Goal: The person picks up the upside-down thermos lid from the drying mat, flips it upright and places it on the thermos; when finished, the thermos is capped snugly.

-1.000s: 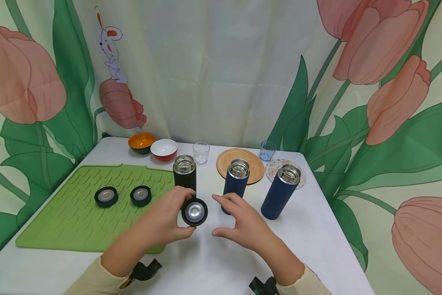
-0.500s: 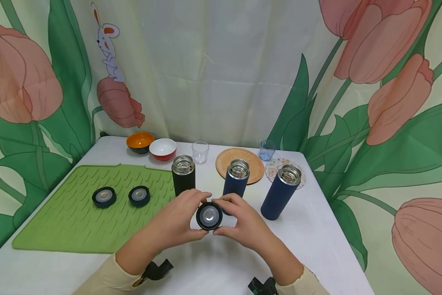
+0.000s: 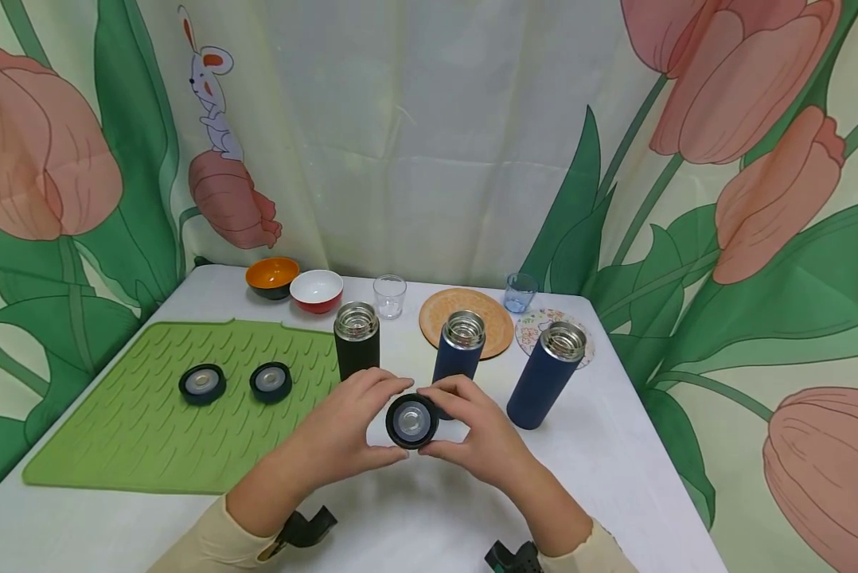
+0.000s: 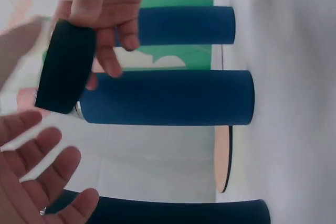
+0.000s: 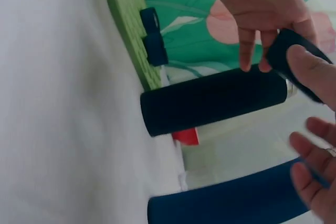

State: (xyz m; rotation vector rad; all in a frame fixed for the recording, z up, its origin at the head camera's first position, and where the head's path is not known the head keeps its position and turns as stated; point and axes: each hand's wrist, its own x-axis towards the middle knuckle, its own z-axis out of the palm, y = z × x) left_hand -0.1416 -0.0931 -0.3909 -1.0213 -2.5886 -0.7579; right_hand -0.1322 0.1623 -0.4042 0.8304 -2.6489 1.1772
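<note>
A dark thermos lid (image 3: 411, 422), its grey inner side facing up, is between my two hands. My right hand (image 3: 475, 426) pinches it by the rim; in the right wrist view its thumb (image 5: 307, 66) lies on the lid. My left hand (image 3: 343, 426) sits close on the other side with fingers spread; in the left wrist view its fingers (image 4: 47, 163) look loose, and contact is hard to tell. Behind the hands stand an uncapped black thermos (image 3: 357, 342) and an uncapped blue thermos (image 3: 460, 346). A second blue thermos (image 3: 547, 374) stands to the right.
Two more lids, one (image 3: 203, 383) left of the other (image 3: 271, 382), lie on a green mat (image 3: 150, 446). Along the back are an orange bowl (image 3: 273, 277), a white-and-red bowl (image 3: 317, 290), two glasses, a round wooden board (image 3: 497, 318) and a floral plate (image 3: 532, 322).
The left hand has brought the lid rightward to the right hand. The right fingers have closed on its rim, and over the last half second it has shifted slightly further right.
</note>
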